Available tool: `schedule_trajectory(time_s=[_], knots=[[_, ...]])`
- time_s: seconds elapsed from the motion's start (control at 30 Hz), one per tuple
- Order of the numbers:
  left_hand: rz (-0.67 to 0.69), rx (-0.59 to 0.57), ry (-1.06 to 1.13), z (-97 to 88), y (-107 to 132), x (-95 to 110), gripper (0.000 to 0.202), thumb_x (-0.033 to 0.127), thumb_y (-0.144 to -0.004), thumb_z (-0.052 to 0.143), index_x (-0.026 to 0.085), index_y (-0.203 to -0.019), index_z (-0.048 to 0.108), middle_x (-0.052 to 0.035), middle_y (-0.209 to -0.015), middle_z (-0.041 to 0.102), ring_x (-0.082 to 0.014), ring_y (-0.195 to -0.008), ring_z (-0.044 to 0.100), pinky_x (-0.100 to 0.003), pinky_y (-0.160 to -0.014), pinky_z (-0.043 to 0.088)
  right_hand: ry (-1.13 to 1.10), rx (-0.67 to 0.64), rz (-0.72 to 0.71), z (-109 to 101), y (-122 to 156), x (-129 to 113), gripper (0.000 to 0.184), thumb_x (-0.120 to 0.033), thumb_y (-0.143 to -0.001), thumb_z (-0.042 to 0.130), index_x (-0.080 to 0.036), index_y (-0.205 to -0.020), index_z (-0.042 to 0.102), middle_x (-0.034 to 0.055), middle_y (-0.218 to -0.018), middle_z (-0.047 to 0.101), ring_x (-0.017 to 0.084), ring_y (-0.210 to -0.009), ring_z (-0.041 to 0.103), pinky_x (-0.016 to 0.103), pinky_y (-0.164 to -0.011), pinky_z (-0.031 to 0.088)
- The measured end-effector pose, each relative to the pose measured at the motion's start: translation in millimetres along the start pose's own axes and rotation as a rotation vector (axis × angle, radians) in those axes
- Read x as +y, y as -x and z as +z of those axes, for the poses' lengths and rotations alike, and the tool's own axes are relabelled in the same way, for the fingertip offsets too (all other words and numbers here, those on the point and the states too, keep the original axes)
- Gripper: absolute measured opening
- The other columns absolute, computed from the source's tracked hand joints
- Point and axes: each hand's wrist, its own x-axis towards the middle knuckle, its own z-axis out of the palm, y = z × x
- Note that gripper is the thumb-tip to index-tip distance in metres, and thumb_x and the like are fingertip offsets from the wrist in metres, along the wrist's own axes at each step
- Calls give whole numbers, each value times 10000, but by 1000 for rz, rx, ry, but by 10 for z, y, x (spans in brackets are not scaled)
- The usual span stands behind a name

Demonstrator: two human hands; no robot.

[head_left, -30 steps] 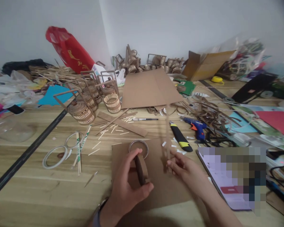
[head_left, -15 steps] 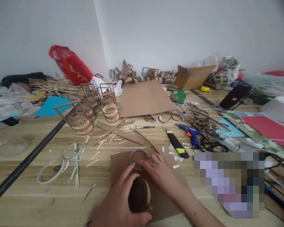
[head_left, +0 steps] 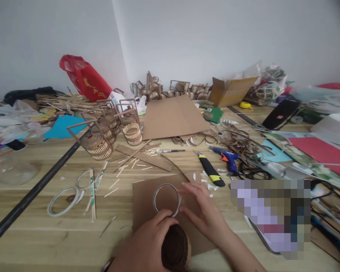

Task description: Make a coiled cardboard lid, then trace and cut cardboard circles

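My left hand [head_left: 147, 241] is wrapped round a dark brown coiled cardboard roll [head_left: 175, 249] at the bottom middle of the head view. Just beyond it, my right hand [head_left: 202, 211] pinches the rim of a thin tape ring [head_left: 166, 199] and tilts it up off a brown cardboard sheet [head_left: 143, 196]. The sheet lies flat on the wooden table [head_left: 45, 234]. A thin brown cardboard strip [head_left: 174, 166] runs from near my right fingers toward the back.
A yellow-black utility knife [head_left: 211, 174] and a blue glue gun [head_left: 226, 158] lie right of the sheet. Two tape rings [head_left: 62, 196] and chopsticks [head_left: 93, 192] lie at left. Small woven baskets [head_left: 98, 143], a large cardboard sheet [head_left: 172, 117], a red bag [head_left: 82, 77] and clutter sit behind.
My right hand let the long strip drop and moved left onto the tape ring, lifting its edge. My left hand lowered the coiled roll toward me.
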Motion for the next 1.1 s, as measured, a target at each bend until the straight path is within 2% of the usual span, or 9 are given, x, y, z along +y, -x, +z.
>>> schedule_trajectory(time_s=[0.1, 0.2, 0.33, 0.47, 0.53, 0.67, 0.87, 1.0, 1.1], knots=[[-51, 16, -8, 0, 10, 31, 839, 261, -534, 888, 171, -1313, 591, -149, -1515, 471, -361, -1350, 493, -477, -1157, 388, -26, 31, 20, -14, 3, -35, 516, -82, -938, 553, -308, -1382, 418, 32, -1026, 669, 234, -1010, 561, 350, -907, 480], [-96, 97, -5, 4, 13, 53, 823, 262, -547, 858, 153, -1316, 584, -171, -1527, 445, -380, -1369, 463, -498, -1167, 370, -23, 61, 19, -22, 15, -78, 443, -70, -937, 524, -301, -1313, 477, 26, -965, 668, 218, -948, 587, 314, -837, 499], [-121, 221, -1, 32, -8, 26, 760, 283, -586, 787, 136, -1302, 580, -196, -1523, 435, -392, -1383, 444, -523, -1179, 348, -5, 110, 43, -14, 29, -60, 378, -95, -947, 527, -286, -1272, 509, 27, -989, 695, 212, -963, 630, 316, -843, 522], [-138, 228, -46, 86, -39, -22, 774, 298, -576, 786, 149, -1307, 581, -207, -1524, 440, -418, -1388, 439, -558, -1170, 351, 119, 252, 69, -34, 7, -12, 288, -144, -961, 550, -244, -1231, 546, 67, -1043, 698, 225, -965, 651, 341, -836, 545], [-125, 217, -65, 112, -53, -24, 784, 324, -573, 795, 129, -1303, 589, -228, -1520, 441, -441, -1382, 440, -580, -1164, 353, 185, 218, -47, -45, -12, -27, 306, -121, -970, 525, -236, -1252, 560, 77, -1047, 705, 227, -980, 642, 346, -838, 543], [-83, 183, -79, 137, -77, 25, 839, 320, -564, 794, 113, -1344, 563, -235, -1492, 476, -438, -1358, 471, -581, -1149, 378, 298, 37, -294, -37, -46, -117, 320, -124, -1032, 447, -210, -1322, 551, 79, -1031, 746, 225, -984, 640, 352, -811, 515], [-19, 203, -36, 131, -77, 109, 826, 256, -558, 778, 128, -1345, 561, -195, -1419, 545, -385, -1303, 527, -537, -1144, 403, 385, -66, -394, -49, -49, -185, 352, -194, -1097, 293, -167, -1335, 551, 86, -1017, 760, 220, -888, 642, 353, -752, 470], [-26, 192, -27, 128, -53, 136, 775, 242, -554, 795, 143, -1296, 595, -176, -1397, 561, -370, -1277, 549, -520, -1130, 426, 335, -7, -363, -40, -41, -185, 300, -162, -1078, 335, -151, -1249, 580, 84, -930, 740, 209, -798, 622, 329, -711, 483], [-52, 164, -22, 128, -36, 133, 784, 257, -521, 837, 153, -1265, 612, -180, -1433, 540, -398, -1306, 526, -532, -1122, 432, 80, 82, -183, 8, -33, -187, 201, -111, -1008, 457, -225, -1125, 574, 32, -864, 701, 186, -766, 619, 278, -686, 505]])
